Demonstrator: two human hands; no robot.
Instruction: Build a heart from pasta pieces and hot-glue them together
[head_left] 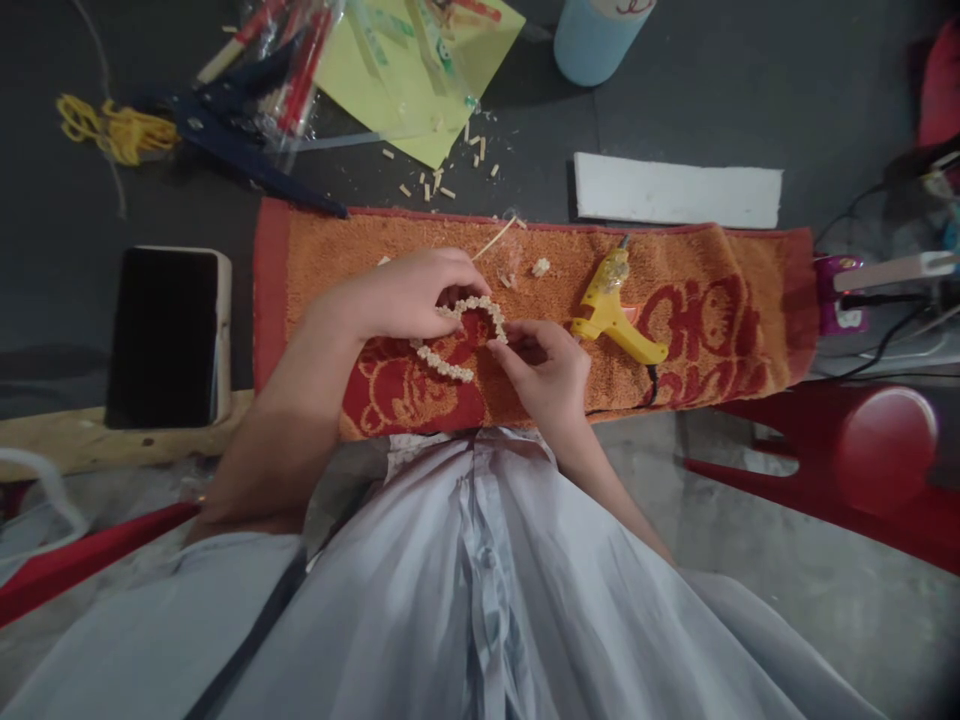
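A curved strand of small cream pieces (448,369) lies over an orange and red towel (330,240). My left hand (424,292) is closed on the strand's upper left part, its fingertips partly hidden. At the strand's right end, my right hand (546,372) pinches it between thumb and fingers. A small cream cluster (541,267) and a thin stick (495,240) lie on the towel above my hands. To the right of my right hand rests a yellow glue gun (613,310), its nozzle pointing away from me.
A tablet (166,338) lies left of the towel. Beyond the towel are blue-handled pliers (240,150), yellow string (120,130), yellow-green paper (420,100), scattered stick bits, a white strip (679,192) and a bluish container (600,40). Cables and a red chair (817,460) are at right.
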